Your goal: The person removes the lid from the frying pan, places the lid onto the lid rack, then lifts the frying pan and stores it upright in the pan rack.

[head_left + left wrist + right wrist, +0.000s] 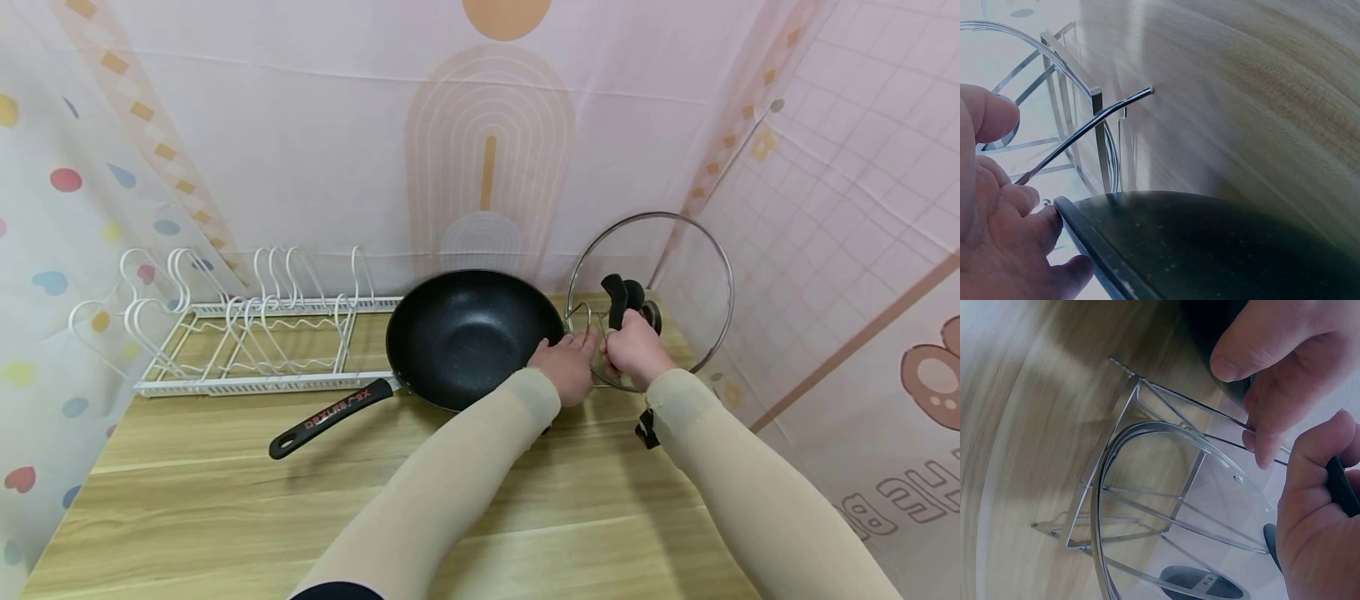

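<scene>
A round glass lid [724, 283] with a metal rim stands on edge in a silver wire rack [1125, 415], right of a black wok [468, 333]. My right hand [636, 350] grips the lid's black handle [615, 296], whose upper end shows above the fingers. Beside the wok's right edge, my left hand [566, 371] holds a bent wire of the rack. In the left wrist view, its lower fingers [1047, 228] lie against the wok's rim, and a rack wire [1094, 120] runs in among the fingers. Part of the rack is hidden behind both hands.
A white dish rack [247, 383] with upright loops stands at the back left, behind the wok's long black handle [330, 419]. Patterned curtains [322, 167] close off the back and sides of the wooden table [247, 517]. A dark strap [647, 429] hangs under the right wrist.
</scene>
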`<action>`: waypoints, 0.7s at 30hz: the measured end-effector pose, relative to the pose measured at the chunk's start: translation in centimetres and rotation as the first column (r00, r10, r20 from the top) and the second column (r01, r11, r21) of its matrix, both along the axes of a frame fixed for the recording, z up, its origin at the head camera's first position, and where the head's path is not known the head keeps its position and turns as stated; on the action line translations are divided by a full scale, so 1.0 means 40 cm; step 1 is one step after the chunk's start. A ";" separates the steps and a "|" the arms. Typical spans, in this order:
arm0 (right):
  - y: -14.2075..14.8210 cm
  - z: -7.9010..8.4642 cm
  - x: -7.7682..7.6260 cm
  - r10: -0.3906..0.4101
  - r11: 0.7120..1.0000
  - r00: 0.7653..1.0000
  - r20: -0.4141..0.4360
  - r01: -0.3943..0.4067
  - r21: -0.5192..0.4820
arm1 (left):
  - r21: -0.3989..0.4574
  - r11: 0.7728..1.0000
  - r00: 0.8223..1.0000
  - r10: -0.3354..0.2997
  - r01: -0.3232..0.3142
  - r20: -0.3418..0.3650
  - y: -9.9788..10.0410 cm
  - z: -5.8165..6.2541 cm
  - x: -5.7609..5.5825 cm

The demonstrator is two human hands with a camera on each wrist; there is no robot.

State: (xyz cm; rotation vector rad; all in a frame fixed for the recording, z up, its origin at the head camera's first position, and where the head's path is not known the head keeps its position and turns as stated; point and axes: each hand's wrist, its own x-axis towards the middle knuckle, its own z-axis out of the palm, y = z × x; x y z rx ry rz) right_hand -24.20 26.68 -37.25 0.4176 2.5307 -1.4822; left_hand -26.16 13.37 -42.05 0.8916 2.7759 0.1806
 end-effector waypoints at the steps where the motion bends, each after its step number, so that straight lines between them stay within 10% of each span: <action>1: -0.001 0.000 -0.001 0.000 1.000 1.000 0.003 0.000 0.001 | -0.001 1.000 1.000 0.000 0.000 0.001 0.000 0.000 0.001; 21: -0.007 0.003 -0.014 0.003 1.000 1.000 0.014 -0.003 -0.015 | -0.022 1.000 1.000 -0.006 0.007 0.029 -0.003 0.004 0.002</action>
